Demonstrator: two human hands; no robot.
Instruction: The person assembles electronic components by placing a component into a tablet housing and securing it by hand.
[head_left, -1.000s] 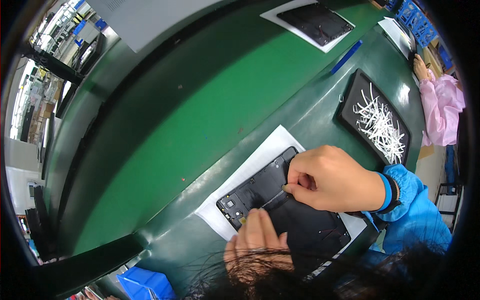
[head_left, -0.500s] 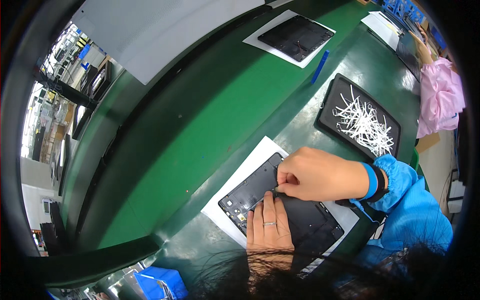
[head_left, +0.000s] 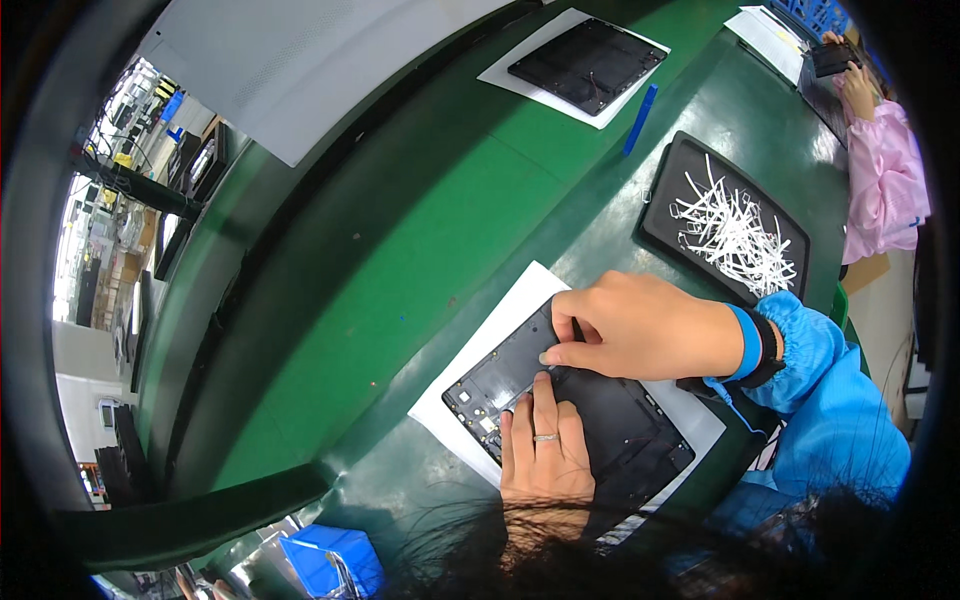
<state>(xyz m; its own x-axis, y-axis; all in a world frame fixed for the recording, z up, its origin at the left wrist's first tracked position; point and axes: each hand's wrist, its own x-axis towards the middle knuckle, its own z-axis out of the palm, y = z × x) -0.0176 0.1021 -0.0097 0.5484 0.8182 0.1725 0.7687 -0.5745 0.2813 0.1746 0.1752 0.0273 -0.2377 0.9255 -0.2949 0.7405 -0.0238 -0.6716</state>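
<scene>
A black tablet back housing (head_left: 635, 425) lies at a slant on a white sheet (head_left: 455, 385), its inner side up, with small fittings along its edges. Flat across its middle rests my left hand (head_left: 545, 445), fingers stretched out and a ring on one of them. My right hand (head_left: 645, 325), in a blue sleeve with a blue wrist strap, reaches over the housing from the right. Its thumb and forefinger are curled together low over the housing, just beyond the left fingertips. Whatever they pinch, if anything, is too small or hidden to make out.
To the right, a black tray (head_left: 665, 215) holds a heap of white strips (head_left: 735, 235). A second black housing (head_left: 590, 65) lies on paper farther off, near a blue stick (head_left: 640, 120). A co-worker's pink sleeve (head_left: 885, 185) is at far right; a blue bin (head_left: 335, 560) stands lower left.
My right thumb has straightened a little and the hand has shifted slightly on the housing. My left hand stays nearly in place. The co-worker's hands now hold up a dark object.
</scene>
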